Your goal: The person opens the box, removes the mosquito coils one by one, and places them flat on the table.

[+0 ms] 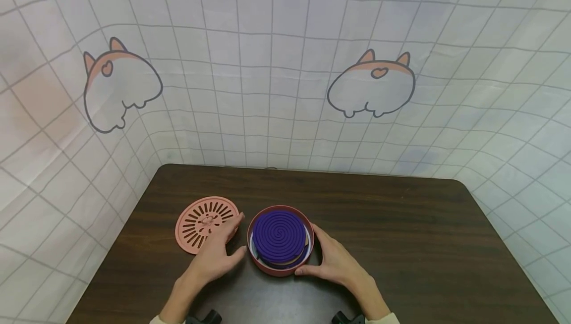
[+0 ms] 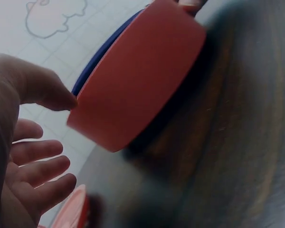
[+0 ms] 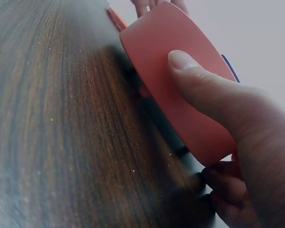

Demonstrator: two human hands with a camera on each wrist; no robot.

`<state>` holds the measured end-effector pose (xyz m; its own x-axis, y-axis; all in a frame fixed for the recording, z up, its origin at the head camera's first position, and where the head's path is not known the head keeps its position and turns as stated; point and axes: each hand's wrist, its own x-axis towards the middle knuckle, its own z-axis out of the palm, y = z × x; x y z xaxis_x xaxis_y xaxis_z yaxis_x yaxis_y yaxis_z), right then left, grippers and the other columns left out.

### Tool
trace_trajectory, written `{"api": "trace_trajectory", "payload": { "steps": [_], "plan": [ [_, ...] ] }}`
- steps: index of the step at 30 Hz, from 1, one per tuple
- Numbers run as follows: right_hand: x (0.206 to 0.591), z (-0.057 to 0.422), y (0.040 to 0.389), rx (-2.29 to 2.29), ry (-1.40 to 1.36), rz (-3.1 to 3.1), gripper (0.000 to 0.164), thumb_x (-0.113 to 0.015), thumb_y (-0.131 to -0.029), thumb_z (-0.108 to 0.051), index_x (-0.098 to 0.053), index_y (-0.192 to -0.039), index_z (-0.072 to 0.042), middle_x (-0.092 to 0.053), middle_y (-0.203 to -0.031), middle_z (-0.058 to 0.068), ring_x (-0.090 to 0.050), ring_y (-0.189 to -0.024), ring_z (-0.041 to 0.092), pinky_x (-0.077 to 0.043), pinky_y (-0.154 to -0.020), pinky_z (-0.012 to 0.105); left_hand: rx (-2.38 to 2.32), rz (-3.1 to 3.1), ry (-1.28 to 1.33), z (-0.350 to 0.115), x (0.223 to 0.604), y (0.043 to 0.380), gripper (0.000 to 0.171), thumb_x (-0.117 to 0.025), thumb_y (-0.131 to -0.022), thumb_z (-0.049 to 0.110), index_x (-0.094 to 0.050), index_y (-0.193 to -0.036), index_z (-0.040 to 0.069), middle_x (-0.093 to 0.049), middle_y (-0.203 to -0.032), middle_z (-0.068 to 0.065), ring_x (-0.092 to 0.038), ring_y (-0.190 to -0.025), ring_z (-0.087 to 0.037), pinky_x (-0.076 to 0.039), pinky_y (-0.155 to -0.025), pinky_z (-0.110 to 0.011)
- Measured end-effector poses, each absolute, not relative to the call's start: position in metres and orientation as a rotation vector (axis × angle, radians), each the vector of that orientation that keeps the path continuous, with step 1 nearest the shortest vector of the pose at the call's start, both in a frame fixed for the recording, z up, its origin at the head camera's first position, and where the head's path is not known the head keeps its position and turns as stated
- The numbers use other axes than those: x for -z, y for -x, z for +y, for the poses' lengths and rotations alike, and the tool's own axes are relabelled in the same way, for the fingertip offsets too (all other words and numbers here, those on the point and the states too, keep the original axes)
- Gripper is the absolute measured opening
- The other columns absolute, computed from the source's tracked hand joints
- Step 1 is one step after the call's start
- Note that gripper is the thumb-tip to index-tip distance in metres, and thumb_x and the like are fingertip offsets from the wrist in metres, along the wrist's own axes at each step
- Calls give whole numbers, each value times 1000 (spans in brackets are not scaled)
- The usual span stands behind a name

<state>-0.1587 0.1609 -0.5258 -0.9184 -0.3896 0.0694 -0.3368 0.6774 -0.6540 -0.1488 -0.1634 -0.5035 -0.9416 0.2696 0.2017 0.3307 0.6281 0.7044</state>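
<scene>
A round reddish-pink box (image 1: 280, 273) sits near the front middle of the table, with purple mosquito coils (image 1: 278, 235) stacked in it up to its rim. My right hand (image 1: 335, 262) grips the box's right side, its thumb (image 3: 192, 76) against the front wall and its fingers round the far side. On the other side my left hand (image 1: 215, 258) has its fingers spread, its thumb tip right at the rim in the left wrist view. Beneath the left fingers, the slotted pink lid (image 1: 189, 227) is partly hidden in the head view.
The dark wood-grain table (image 1: 401, 230) has rounded back corners. A white gridded cloth (image 1: 285, 91) with corgi drawings hangs behind it and at both sides.
</scene>
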Motion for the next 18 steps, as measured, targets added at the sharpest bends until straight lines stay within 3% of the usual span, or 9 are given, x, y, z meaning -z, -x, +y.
{"api": "trace_trajectory", "payload": {
  "steps": [4, 10, 14, 18],
  "plan": [
    [527, 161, 159, 1074, 609, 2807, 116, -80, -64, -74, -33, -156, -20, -50, -153, 3, -51, -138, 26, -44, -111, 53, 1303, -2788, 523, -158, 508, 145, 79, -73, -84, 14, -38, -155, 7, -44, -157, -10, -44, -144, -31, -43, -112, -51],
    [528, 160, 159, 1063, 606, 2813, 116, -80, -65, -74, -33, -157, -20, -49, -153, 4, -50, -139, 26, -44, -111, 51, 1831, -2585, 616, -150, 517, 141, 83, -65, -86, -3, -23, -158, -2, -29, -162, -23, -35, -147, -37, -39, -112, -42],
    [526, 160, 158, 1072, 598, 2812, 116, -80, -65, -73, -33, -157, -19, -49, -153, 5, -50, -139, 28, -44, -111, 53, 2013, -2468, 537, -146, 526, 140, 80, -64, -94, 4, -17, -158, -3, -27, -162, -24, -34, -147, -37, -40, -111, -37],
    [525, 160, 158, 1076, 599, 2812, 116, -80, -65, -73, -34, -156, -19, -50, -152, 5, -51, -138, 28, -44, -111, 53, 1948, -2458, 425, -141, 535, 139, 67, -59, -101, 16, -26, -156, -3, -33, -160, -22, -40, -144, -33, -42, -111, -29]
  ]
}}
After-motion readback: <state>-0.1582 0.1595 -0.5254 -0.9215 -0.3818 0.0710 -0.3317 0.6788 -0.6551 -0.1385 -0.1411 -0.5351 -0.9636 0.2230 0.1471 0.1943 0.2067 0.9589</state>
